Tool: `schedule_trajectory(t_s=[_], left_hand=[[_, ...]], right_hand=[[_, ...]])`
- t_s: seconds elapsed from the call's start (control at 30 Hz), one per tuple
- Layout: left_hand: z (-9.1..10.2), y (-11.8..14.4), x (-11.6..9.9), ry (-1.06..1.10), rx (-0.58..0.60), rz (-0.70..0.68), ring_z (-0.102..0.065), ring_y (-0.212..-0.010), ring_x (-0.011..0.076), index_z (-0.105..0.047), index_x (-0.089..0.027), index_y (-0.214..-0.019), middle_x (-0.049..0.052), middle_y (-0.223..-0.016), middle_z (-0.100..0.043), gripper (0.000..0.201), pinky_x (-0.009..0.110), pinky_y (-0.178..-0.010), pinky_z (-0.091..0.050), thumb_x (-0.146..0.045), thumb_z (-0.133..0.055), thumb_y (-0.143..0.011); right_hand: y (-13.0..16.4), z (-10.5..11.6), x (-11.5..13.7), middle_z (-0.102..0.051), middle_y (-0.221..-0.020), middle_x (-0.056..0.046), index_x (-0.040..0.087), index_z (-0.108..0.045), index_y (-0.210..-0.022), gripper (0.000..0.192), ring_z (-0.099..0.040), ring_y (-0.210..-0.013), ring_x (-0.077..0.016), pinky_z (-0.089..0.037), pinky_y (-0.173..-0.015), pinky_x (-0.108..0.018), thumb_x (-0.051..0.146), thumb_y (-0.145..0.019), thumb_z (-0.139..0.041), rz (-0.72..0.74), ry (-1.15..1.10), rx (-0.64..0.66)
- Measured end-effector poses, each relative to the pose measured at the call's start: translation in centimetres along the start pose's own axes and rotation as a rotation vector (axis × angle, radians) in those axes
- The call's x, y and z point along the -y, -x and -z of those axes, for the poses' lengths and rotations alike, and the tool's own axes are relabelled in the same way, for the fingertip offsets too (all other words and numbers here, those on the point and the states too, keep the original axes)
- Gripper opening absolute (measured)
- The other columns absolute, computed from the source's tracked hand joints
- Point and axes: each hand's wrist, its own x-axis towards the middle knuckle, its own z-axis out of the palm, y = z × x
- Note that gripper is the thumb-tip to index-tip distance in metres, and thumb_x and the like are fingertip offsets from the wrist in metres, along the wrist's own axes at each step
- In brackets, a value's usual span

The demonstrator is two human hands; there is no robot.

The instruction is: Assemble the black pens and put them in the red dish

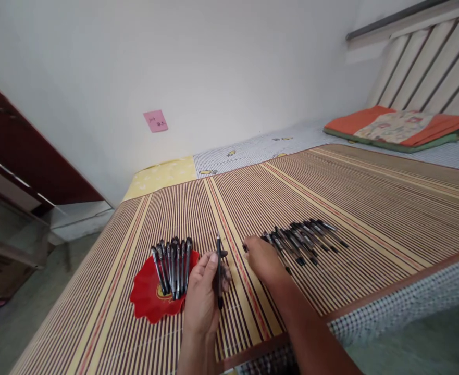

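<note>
My left hand (pixel 202 294) grips a black pen (pixel 219 260), held roughly upright above the striped bamboo mat (pixel 370 208). Just left of that hand a red leaf-shaped dish (pixel 145 297) lies on the mat with several black pens (pixel 172 263) fanned across it. My right hand (pixel 263 260) rests on the mat, fingers down at the left end of a row of several loose black pens (pixel 303 237). Whether its fingers pinch one of those pens is hidden.
The mat covers a bed against a white wall with a pink note (pixel 155 121). A folded orange pillow (pixel 401 127) lies at the far right by the slatted headboard. A dark red cabinet (pixel 22 156) stands left, across a strip of floor.
</note>
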Motion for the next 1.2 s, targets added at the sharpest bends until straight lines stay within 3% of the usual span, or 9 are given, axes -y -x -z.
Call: schedule_trajectory(t_s=[0.1,0.2,0.4,0.5,0.63,0.87,1.2], left_hand=[[0.0,-0.1,0.0,-0.006,0.011,0.019,-0.052,-0.051,0.0065,-0.062,-0.016,-0.089,-0.003,-0.063,-0.063,0.036,0.014,-0.047,-0.041,-0.038,-0.085,-0.072],[0.0,0.0,0.0,-0.030,0.020,0.023,-0.052,-0.052,0.0059,-0.063,-0.015,-0.088,-0.003,-0.065,-0.063,0.036,0.014,-0.048,-0.042,-0.038,-0.086,-0.071],[0.0,0.2,0.0,-0.048,0.032,0.007,-0.053,-0.054,0.0063,-0.065,-0.016,-0.090,-0.004,-0.065,-0.062,0.036,0.014,-0.049,-0.042,-0.038,-0.086,-0.071],[0.0,0.1,0.2,-0.060,0.035,0.001,-0.053,-0.055,0.0065,-0.065,-0.016,-0.090,-0.004,-0.067,-0.062,0.036,0.014,-0.050,-0.042,-0.038,-0.086,-0.071],[0.1,0.0,0.6,-0.132,0.069,0.013,-0.051,-0.054,0.0067,-0.066,-0.016,-0.089,-0.003,-0.065,-0.061,0.031,0.015,-0.051,-0.041,-0.038,-0.083,-0.074],[-0.2,0.1,0.9,-0.209,0.109,0.013,-0.051,-0.053,0.0075,-0.068,-0.016,-0.086,-0.003,-0.062,-0.059,0.031,0.015,-0.049,-0.039,-0.041,-0.082,-0.075],[-0.3,0.2,1.0,-0.237,0.148,0.017,-0.049,-0.048,0.0086,-0.066,-0.016,-0.090,-0.002,-0.061,-0.059,0.031,0.017,-0.044,-0.042,-0.043,-0.078,-0.079]], right_hand=[[0.1,-0.2,0.2,-0.073,-0.102,-0.020,0.011,-0.070,-0.099,0.022,-0.070,-0.096,-0.0279,-0.045,-0.079,-0.032,0.006,-0.083,-0.056,-0.002,-0.036,-0.001],[-0.2,-0.2,0.2,-0.074,-0.094,-0.014,0.015,-0.071,-0.092,0.018,-0.070,-0.091,-0.0246,-0.046,-0.076,-0.030,0.010,-0.081,-0.058,0.014,-0.135,-0.005],[-0.9,1.0,-0.3,-0.072,-0.086,-0.003,0.017,-0.069,-0.092,0.020,-0.065,-0.078,-0.0170,-0.048,-0.075,-0.029,0.021,-0.072,-0.065,0.068,-1.175,-0.129],[-0.6,1.9,-0.2,-0.067,-0.078,0.002,0.020,-0.066,-0.086,0.018,-0.057,-0.068,-0.0128,-0.045,-0.068,-0.026,0.026,-0.070,-0.072,0.030,-1.529,-0.128],[-0.1,3.1,0.2,-0.065,-0.083,0.001,0.021,-0.064,-0.083,0.017,-0.057,-0.076,-0.0138,-0.045,-0.069,-0.025,0.023,-0.070,-0.075,0.063,-1.822,-0.160],[0.1,3.6,0.1,-0.065,-0.086,0.000,0.023,-0.065,-0.085,0.012,-0.058,-0.081,-0.0155,-0.047,-0.072,-0.028,0.022,-0.075,-0.071,0.140,-1.853,-0.155],[0.8,3.9,0.2,-0.066,-0.086,-0.001,0.020,-0.068,-0.087,0.011,-0.058,-0.079,-0.0138,-0.048,-0.073,-0.026,0.021,-0.077,-0.073,0.210,-1.763,0.066]])
